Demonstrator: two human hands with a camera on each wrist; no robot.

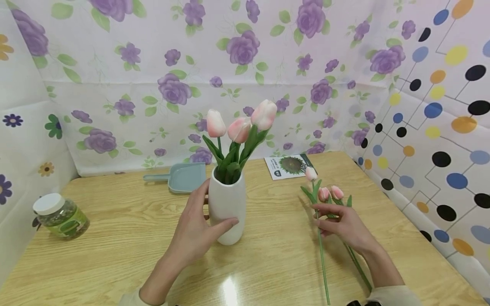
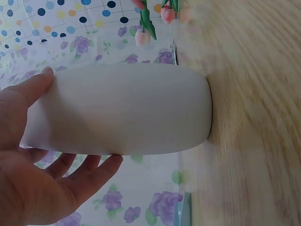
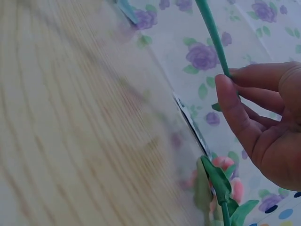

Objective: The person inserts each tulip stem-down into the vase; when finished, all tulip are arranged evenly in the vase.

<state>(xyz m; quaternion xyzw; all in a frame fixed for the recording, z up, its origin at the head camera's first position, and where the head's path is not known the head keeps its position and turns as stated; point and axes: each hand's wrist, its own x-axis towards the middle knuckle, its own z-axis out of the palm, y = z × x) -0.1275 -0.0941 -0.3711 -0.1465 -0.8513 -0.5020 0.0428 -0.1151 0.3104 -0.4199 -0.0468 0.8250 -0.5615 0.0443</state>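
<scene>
Head view: the left grip curls round the vase, upright on the surface with three tulips in it. Right of it, the right grip pinches the stem of a single tulip; two others lie just beside. Dustpan and card lie farther back; a jar sits near the left edge.

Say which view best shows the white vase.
The head view: the white vase stands upright, rim to base, tulips in it, the left hand covering part. The left wrist view shows body and base sideways, no rim; the right wrist view, none of it.
</scene>
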